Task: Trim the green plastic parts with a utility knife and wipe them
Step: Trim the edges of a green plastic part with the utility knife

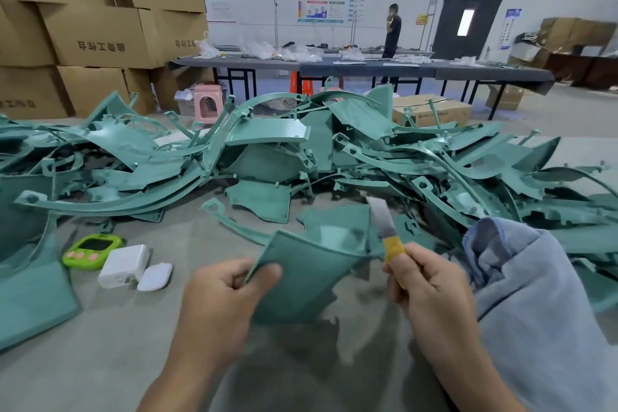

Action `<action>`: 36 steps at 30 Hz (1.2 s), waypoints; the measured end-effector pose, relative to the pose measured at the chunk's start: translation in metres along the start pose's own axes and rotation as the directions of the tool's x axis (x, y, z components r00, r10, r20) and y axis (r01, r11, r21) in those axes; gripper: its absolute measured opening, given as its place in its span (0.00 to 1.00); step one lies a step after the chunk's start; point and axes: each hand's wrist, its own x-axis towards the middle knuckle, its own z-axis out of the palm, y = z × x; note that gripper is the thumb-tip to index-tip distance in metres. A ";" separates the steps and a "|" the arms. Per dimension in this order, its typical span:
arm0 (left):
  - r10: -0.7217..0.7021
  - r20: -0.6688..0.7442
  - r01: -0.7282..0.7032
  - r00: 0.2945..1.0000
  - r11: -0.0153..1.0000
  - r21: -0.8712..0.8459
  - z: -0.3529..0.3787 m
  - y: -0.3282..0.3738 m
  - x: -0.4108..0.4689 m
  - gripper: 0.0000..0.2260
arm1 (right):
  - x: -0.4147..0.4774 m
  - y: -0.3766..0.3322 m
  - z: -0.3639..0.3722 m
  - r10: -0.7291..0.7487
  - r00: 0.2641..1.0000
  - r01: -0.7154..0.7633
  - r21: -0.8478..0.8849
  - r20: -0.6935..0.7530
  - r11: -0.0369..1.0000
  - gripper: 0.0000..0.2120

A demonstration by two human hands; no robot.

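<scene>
The green plastic part (311, 274) you are working on is a curved panel held up over the floor, near and centre, right in front of you. Your left hand (220, 298) grips its near left corner, thumb on top and fingers curled beneath. Your right hand (431, 288) is closed round the yellow handle of the utility knife (384, 227), blade pointing up and away, just beside the panel's right edge; whether steel touches plastic cannot be told.

By my reading you are at the trimming step on this piece, and the wipe is not yet done: the blue-grey cloth (521, 278) lies draped at your right, beside the knife hand and not in it. Most of the job looks to be ahead of you. A wide heap of green parts (301, 150) spreads from left to right just beyond the panel. A few panels (30, 294) lie apart at near left, but nothing shows whether those are finished.

You work on a grey floor (133, 344). Near left on it sit a green timer (92, 249), a white charger block (123, 264) and a white oval case (155, 277), close together. Farther off, cardboard boxes (93, 33) are stacked at far left, a pink stool (208, 104) stands beside them, and long dark tables (334, 65) carrying plastic bags run across the far side, where a person (393, 30) stands.
</scene>
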 end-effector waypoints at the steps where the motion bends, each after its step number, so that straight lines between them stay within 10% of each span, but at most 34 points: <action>1: -0.016 0.062 0.013 0.998 0.999 0.047 0.002 0.003 -0.002 0.02 | -0.002 0.000 0.002 -0.009 0.999 0.010 -0.033 0.031 0.999 0.14; 15: 0.026 -0.017 -0.027 1.000 0.997 -0.069 0.008 0.018 -0.013 0.09 | -0.032 -0.021 0.029 -0.125 0.961 0.179 -0.211 0.246 0.961 0.14; 21: 0.014 -0.048 -0.016 0.999 0.999 -0.044 0.006 0.018 -0.011 0.15 | -0.002 -0.008 0.008 0.182 0.978 -0.208 -0.482 -0.102 0.851 0.20; 27: 0.019 -0.038 -0.020 0.999 0.999 -0.032 0.006 0.017 -0.012 0.14 | -0.022 -0.020 0.022 -0.131 0.975 0.177 -0.268 0.182 0.947 0.14; 32: 0.023 -0.028 -0.024 0.999 0.997 -0.067 0.002 0.018 -0.013 0.08 | 0.005 -0.001 0.009 0.185 0.979 -0.201 -0.446 -0.080 0.872 0.21; 36: 0.012 -0.024 -0.014 1.000 0.998 -0.054 0.000 0.016 -0.013 0.06 | -0.006 -0.014 0.009 -0.093 0.991 0.110 -0.189 0.097 0.976 0.16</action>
